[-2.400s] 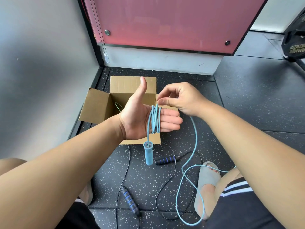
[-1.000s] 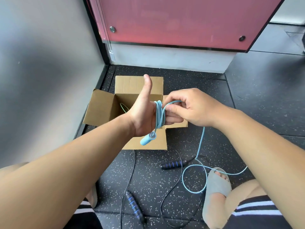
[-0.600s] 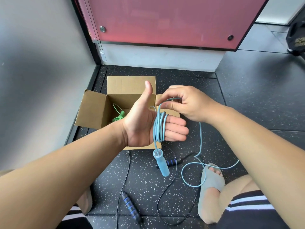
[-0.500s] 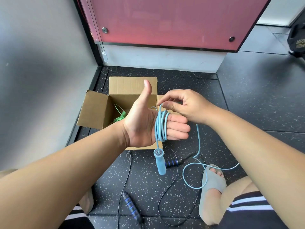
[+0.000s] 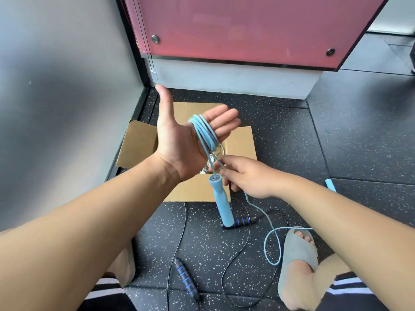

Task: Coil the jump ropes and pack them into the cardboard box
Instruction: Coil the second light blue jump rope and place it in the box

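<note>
- Several loops of light-blue rope (image 5: 204, 134) circle the fingers of the flat, open left hand (image 5: 179, 142); its matte handle (image 5: 221, 203) dangles.
- Below, the right hand (image 5: 249, 177) pinches the cord above the cardboard box (image 5: 241, 142), at the far-left corner of the speckled floor (image 5: 348, 142).
- Nearer, black rope (image 5: 186, 280) sprawls.

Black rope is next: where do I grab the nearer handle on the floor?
Grip the black-and-blue handle by its ribbed middle, coming straight down from above and pinching across its width: it lies flat and diagonal on the floor, both long sides open.
</note>
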